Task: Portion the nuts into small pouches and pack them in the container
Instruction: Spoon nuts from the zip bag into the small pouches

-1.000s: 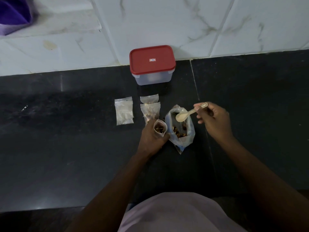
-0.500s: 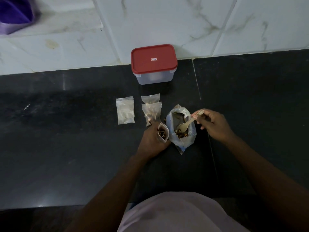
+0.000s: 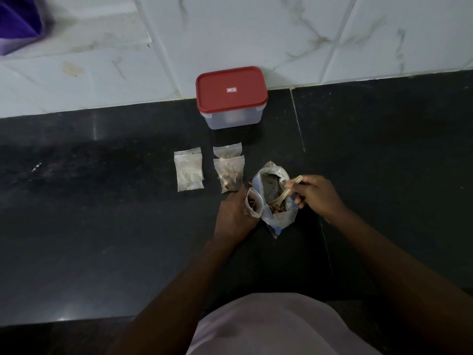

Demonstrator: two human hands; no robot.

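Scooping nuts (image 3: 277,209), spoon (image 3: 284,194) pinched in right hand (image 3: 317,198). Gripping flimsy, light pouch (image 3: 254,204) below its mouth in left hand (image 3: 234,217).

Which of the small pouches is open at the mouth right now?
The pouch the left hand holds beside the large nut bag; the other pouches lie flat on the counter.
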